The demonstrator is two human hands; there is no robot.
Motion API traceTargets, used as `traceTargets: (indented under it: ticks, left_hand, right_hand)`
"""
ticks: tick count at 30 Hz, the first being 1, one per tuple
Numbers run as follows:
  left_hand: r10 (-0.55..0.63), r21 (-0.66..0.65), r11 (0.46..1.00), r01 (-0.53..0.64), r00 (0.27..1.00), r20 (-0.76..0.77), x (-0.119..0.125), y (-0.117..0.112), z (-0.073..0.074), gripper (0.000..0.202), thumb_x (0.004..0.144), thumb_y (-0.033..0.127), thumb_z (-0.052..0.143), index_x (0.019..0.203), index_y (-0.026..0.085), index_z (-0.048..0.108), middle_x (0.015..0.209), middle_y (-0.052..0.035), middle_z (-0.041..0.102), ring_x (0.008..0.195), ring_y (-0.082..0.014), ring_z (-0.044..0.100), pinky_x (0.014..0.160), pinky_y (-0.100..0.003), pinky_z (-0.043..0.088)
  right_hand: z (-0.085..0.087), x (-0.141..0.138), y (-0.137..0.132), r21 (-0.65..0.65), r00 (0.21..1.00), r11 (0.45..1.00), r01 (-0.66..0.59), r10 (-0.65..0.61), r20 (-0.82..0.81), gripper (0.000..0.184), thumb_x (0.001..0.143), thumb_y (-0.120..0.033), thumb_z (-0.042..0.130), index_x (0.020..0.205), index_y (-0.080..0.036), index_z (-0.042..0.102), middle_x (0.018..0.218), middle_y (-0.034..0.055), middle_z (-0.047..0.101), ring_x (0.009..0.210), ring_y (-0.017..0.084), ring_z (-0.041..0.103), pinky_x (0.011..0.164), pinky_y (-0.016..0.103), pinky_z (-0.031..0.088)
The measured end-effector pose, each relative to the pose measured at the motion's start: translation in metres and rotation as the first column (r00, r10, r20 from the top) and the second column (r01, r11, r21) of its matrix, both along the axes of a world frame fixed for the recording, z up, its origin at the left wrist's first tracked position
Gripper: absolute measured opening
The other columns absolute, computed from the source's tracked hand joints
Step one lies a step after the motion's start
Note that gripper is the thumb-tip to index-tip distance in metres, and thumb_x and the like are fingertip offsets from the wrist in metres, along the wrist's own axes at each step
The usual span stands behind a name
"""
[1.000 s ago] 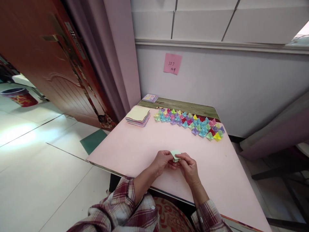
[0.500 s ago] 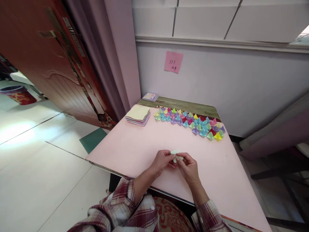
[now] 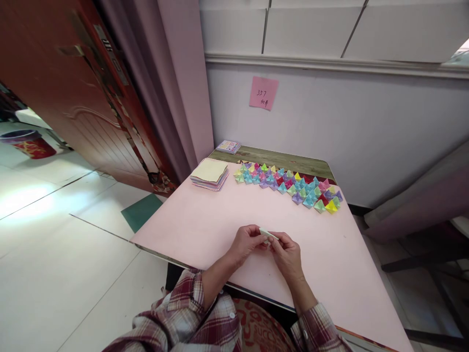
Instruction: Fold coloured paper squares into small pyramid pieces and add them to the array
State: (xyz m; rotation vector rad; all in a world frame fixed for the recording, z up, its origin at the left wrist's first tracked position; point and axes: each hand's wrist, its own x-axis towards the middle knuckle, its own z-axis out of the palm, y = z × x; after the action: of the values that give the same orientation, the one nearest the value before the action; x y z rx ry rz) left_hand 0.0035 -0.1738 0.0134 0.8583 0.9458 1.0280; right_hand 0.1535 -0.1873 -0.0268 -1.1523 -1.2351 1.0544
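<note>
Between my fingertips is a small piece of pale green folded paper (image 3: 268,233), seen now as a narrow strip. My left hand (image 3: 249,246) pinches its left side, thumb on top. From the right, my right hand (image 3: 286,254) grips it between thumb and fingers. Both hands are just over the pink table surface (image 3: 205,225), close to its front edge. My fingers cover the lower part of the paper. Beyond them, rows of folded paper pieces (image 3: 289,188) in many colours stand at the back right.
A stack of square paper sheets (image 3: 209,172), cream on top, lies at the back left. Behind it is a small printed pack (image 3: 228,146). A pink note (image 3: 264,93) is stuck on the wall. A red-brown door (image 3: 95,98) stands at the left.
The green paper has been turned or folded and shows a narrower face than before. My hands have barely shifted and still hold it.
</note>
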Motion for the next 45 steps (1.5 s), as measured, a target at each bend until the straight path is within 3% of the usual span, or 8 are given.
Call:
traceTargets:
  ticks: [5, 12, 17, 25, 28, 33, 39, 45]
  left_hand:
    - [0.031, 0.086, 0.996, -0.024, 0.996, -0.084, -0.002, 0.003, -0.003, 0.044, 0.06, 0.035, 0.082, 0.094, 0.016, 0.061, 0.065, 0.0046, 0.058, 0.056, -0.0113, 0.059, 0.058, -0.025, 0.05]
    - [0.032, 0.158, 0.987, 0.003, 0.975, -0.221, -0.005, 0.007, 0.0, 0.021, 0.07, 0.033, 0.071, 0.069, 0.013, 0.066, 0.06, 0.0014, 0.059, 0.056, -0.0096, 0.051, 0.059, -0.022, 0.042]
    - [-0.037, 0.129, 0.989, 0.068, 0.972, -0.233, -0.006, 0.007, 0.001, 0.02, 0.066, 0.032, 0.072, 0.064, 0.013, 0.066, 0.058, 0.0008, 0.06, 0.055, -0.0105, 0.052, 0.058, -0.023, 0.041]
    - [0.03, 0.182, 0.982, 0.046, 0.919, -0.394, -0.005, 0.002, 0.001, 0.031, 0.08, 0.039, 0.057, 0.06, 0.016, 0.061, 0.05, 0.0005, 0.057, 0.048, -0.0114, 0.052, 0.051, -0.022, 0.04]
    - [0.015, 0.153, 0.987, 0.041, 0.937, -0.348, -0.002, 0.0, 0.0, 0.032, 0.08, 0.045, 0.06, 0.065, 0.017, 0.059, 0.053, 0.001, 0.059, 0.048, -0.012, 0.055, 0.05, -0.022, 0.043]
    - [-0.05, 0.029, 0.998, 0.056, 0.983, -0.179, 0.002, 0.0, -0.006, 0.039, 0.061, 0.043, 0.08, 0.069, 0.017, 0.052, 0.058, 0.0024, 0.06, 0.049, -0.013, 0.06, 0.048, -0.024, 0.049]
    - [0.026, -0.034, 0.999, -0.03, 0.992, -0.122, 0.001, 0.004, -0.007, 0.034, 0.067, 0.043, 0.076, 0.071, 0.015, 0.057, 0.058, -0.0006, 0.064, 0.049, -0.0136, 0.062, 0.048, -0.025, 0.052]
    - [0.069, 0.008, 0.998, -0.068, 0.993, -0.097, -0.004, 0.005, -0.011, 0.028, 0.069, 0.038, 0.074, 0.073, 0.014, 0.061, 0.065, -0.0016, 0.066, 0.057, -0.0124, 0.063, 0.056, -0.024, 0.054]
  right_hand:
    - [0.003, 0.001, -0.001, -0.001, 0.998, 1.0, 0.003, -0.003, 0.064, 0.022, 0.083, -0.041, 0.066, 0.085, -0.019, 0.071, 0.064, -0.0004, 0.06, 0.055, 0.013, 0.053, 0.053, 0.025, 0.044]
    - [0.005, 0.002, -0.002, -0.024, 0.995, 0.999, -0.025, 0.027, 0.097, 0.027, 0.082, -0.045, 0.065, 0.078, -0.019, 0.068, 0.057, -0.0015, 0.058, 0.052, 0.014, 0.052, 0.053, 0.025, 0.043]
    - [0.005, 0.0, -0.002, -0.075, 0.996, 0.994, -0.082, 0.08, -0.027, 0.027, 0.081, -0.046, 0.067, 0.079, -0.019, 0.067, 0.061, -0.0003, 0.061, 0.052, 0.013, 0.052, 0.051, 0.024, 0.044]
    - [0.003, -0.001, -0.002, -0.128, 0.995, 0.987, -0.096, 0.094, -0.02, 0.03, 0.08, -0.048, 0.067, 0.074, -0.02, 0.063, 0.049, -0.0041, 0.053, 0.043, 0.011, 0.045, 0.043, 0.022, 0.036]
    - [0.004, 0.0, -0.002, -0.127, 0.997, 0.989, -0.074, 0.07, -0.034, 0.029, 0.08, -0.047, 0.067, 0.075, -0.019, 0.063, 0.051, -0.004, 0.054, 0.044, 0.011, 0.046, 0.043, 0.022, 0.037]
    - [0.0, 0.0, -0.002, -0.116, 0.996, 0.992, -0.039, 0.03, -0.079, 0.028, 0.079, -0.047, 0.069, 0.078, -0.019, 0.066, 0.058, -0.0022, 0.059, 0.045, 0.011, 0.048, 0.043, 0.023, 0.041]
    - [0.002, -0.001, -0.002, -0.051, 0.996, 0.998, -0.025, 0.021, -0.086, 0.034, 0.083, -0.044, 0.066, 0.106, -0.02, 0.067, 0.078, 0.0029, 0.066, 0.063, 0.015, 0.059, 0.059, 0.028, 0.052]
    - [0.001, 0.0, 0.0, 0.145, 0.99, 0.987, 0.063, -0.08, 0.116, 0.023, 0.08, -0.038, 0.071, 0.095, -0.021, 0.072, 0.101, 0.0084, 0.064, 0.091, 0.021, 0.062, 0.076, 0.033, 0.054]
